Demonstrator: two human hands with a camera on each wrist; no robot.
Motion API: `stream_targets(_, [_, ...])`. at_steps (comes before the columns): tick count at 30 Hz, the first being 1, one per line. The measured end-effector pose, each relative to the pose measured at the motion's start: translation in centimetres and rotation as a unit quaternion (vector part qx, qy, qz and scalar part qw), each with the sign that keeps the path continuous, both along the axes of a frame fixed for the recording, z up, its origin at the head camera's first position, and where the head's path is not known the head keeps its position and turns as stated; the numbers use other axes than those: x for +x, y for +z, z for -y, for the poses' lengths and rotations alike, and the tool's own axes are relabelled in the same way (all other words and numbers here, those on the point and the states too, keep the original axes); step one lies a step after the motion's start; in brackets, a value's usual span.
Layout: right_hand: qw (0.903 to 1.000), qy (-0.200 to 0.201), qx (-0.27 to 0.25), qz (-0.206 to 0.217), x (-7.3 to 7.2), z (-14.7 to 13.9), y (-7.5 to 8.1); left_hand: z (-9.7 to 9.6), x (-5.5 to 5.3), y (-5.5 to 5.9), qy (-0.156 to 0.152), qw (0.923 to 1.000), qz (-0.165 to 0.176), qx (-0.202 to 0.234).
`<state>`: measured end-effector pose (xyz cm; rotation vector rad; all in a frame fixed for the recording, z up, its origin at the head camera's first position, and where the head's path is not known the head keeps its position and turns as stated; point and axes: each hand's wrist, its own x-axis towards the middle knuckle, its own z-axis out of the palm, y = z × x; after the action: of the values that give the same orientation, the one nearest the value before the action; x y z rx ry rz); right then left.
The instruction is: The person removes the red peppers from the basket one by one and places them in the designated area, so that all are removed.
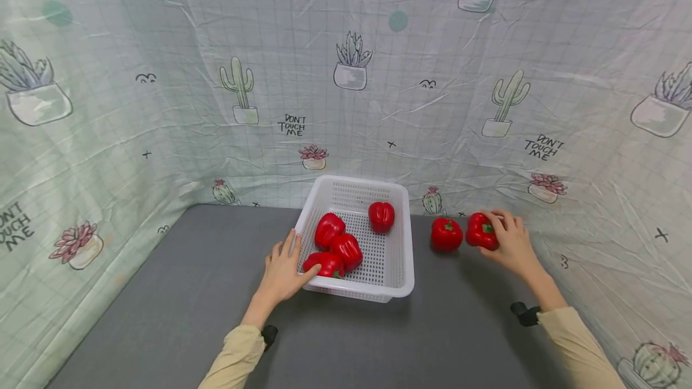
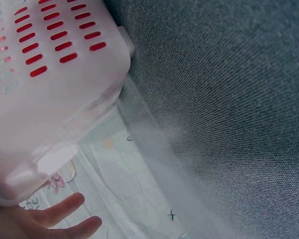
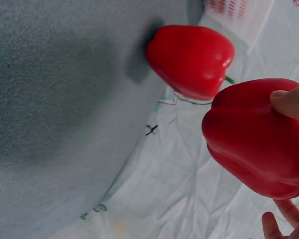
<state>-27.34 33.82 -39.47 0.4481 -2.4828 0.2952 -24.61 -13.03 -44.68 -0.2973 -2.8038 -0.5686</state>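
My right hand grips a red bell pepper by its side, thumb on one face and fingers round the other. In the right wrist view this held pepper looks raised off the grey table. Just left of it a second red bell pepper stands on the table, green stem up. My left hand rests on the left front corner of a white perforated basket, its fingers spread along the rim. Inside lie several red bell peppers, three grouped at the left and one pepper toward the back right.
The dark grey tabletop carries the basket near its back edge. A pale curtain printed with cactus drawings hangs behind and along both sides, close to the right hand. Dark bands sit at both wrists.
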Motion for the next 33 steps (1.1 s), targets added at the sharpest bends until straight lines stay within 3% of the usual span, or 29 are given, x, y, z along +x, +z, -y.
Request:
stream_targets(21, [0.9974, -0.037, 0.035, 0.050, -2.7, -2.4, -1.9, 0.1, -0.1, 0.0, 0.001, 0.9999, 0.010, 0.001])
stream_targets(33, [0.9911, -0.045, 0.062, 0.108, -4.2, -2.6, -2.5, 0.0, 0.1, 0.2, 0.005, 1.0000, 0.002, 0.006])
